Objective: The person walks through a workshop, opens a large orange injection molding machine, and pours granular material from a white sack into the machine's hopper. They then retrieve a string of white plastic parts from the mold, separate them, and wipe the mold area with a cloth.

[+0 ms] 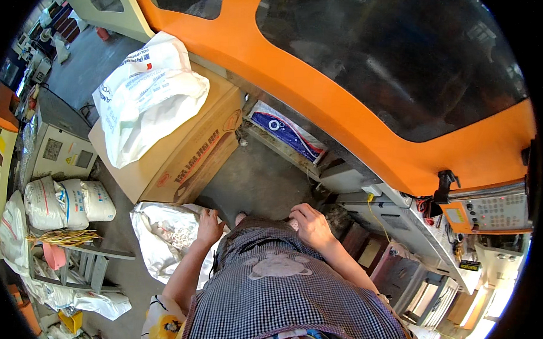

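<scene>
My left hand [209,229] hangs beside the open white sack [145,249], its fingers loosely bent and slightly apart, with nothing seen in them. Inside the sack lie many small pale pieces [175,233], too small to name. Over the front of my checked apron [273,304], near its lower edge, is my right hand [312,226]. Its fingers are spread and a little curved, and no held thing shows. Between the two hands the apron's dark folds hang down, with a pale animal-shaped patch [279,266] on it.
A large cardboard box [188,157] with a white printed bag [151,96] on top stands ahead to the left. An orange machine [346,94] with dark windows and a control panel [491,212] spans the front and right. Full sacks [70,204] and a metal stepladder [91,271] are at left.
</scene>
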`<state>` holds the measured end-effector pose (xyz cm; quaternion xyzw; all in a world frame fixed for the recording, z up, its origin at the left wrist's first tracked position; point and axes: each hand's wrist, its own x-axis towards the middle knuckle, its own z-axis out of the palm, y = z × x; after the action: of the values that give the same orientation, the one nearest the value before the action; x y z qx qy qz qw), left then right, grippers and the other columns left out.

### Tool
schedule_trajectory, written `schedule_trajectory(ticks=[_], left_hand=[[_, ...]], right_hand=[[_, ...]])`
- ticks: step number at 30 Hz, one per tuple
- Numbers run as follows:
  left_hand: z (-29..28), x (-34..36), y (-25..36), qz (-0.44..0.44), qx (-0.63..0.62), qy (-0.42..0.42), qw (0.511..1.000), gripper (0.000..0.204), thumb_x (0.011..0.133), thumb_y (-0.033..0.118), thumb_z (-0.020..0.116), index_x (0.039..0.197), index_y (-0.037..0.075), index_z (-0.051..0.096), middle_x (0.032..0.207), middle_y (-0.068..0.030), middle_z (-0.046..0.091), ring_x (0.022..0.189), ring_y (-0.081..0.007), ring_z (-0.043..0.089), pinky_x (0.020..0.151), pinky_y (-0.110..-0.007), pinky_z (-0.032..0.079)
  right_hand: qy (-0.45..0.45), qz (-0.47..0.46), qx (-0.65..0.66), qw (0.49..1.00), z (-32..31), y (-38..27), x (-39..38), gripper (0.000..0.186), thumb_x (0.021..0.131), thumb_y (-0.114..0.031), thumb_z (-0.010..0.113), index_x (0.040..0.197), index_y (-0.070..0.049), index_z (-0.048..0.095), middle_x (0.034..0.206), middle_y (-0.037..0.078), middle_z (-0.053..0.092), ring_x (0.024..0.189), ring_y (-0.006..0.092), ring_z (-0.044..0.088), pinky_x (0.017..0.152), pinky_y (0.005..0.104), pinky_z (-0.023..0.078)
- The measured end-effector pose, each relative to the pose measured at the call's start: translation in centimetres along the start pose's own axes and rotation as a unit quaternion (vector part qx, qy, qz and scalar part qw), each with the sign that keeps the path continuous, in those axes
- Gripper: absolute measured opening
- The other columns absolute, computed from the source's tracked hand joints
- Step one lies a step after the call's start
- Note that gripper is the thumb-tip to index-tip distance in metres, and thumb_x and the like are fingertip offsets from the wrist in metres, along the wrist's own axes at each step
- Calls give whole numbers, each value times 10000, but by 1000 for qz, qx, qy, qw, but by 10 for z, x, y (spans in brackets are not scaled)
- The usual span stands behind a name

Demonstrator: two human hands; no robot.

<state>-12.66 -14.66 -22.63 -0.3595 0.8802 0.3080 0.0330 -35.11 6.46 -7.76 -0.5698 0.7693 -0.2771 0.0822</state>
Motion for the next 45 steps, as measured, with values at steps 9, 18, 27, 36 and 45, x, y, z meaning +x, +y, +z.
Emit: schedule_trajectory(ticks=[9, 18, 27, 36, 45], left_hand=[[-83, 21, -74, -79, -80, 254, 961, 685, 685, 97, 679, 1227, -64, 293, 1198, -297, 331, 1070, -418, 376, 903, -419, 338], [-193, 84, -148, -258, -222, 413, 845, 921, 573, 190, 788, 1276, -58, 245, 1193, -303, 351, 1019, -390, 454, 855, -401, 405], [-211, 143, -200, -249, -254, 453, 817, 615, 689, 126, 689, 1217, 30, 387, 1057, -160, 546, 975, -281, 525, 845, -343, 401], [-226, 119, -184, -260, -326, 527, 741, 300, 823, 85, 511, 1104, 21, 427, 1007, -108, 535, 872, -178, 518, 703, -304, 435], [-247, 185, -151, -268, -235, 431, 829, 497, 760, 111, 620, 1181, 10, 378, 1098, -164, 502, 969, -256, 518, 847, -321, 399]], right_hand=[[-14, 87, 6, 996, 46, 9, 28, 409, 750, -20, 549, 1144, -30, 440, 1049, 142, 479, 871, 306, 555, 747, 373, 485], [-22, 145, 186, 972, 79, 33, 242, 857, 693, -223, 702, 1344, -108, 157, 1263, 229, 321, 1049, 353, 480, 888, 414, 413], [50, 28, 203, 978, 178, 7, 429, 731, 610, 33, 650, 1256, -175, 379, 1263, 237, 322, 1162, 400, 357, 957, 399, 348], [34, -62, 216, 974, 224, -16, 526, 576, 646, 90, 516, 1178, -120, 456, 1140, 194, 453, 1070, 371, 433, 911, 396, 377], [114, 33, 179, 977, 203, 39, 538, 463, 702, -45, 607, 1131, -1, 438, 1113, 218, 448, 1069, 362, 398, 921, 414, 335]])
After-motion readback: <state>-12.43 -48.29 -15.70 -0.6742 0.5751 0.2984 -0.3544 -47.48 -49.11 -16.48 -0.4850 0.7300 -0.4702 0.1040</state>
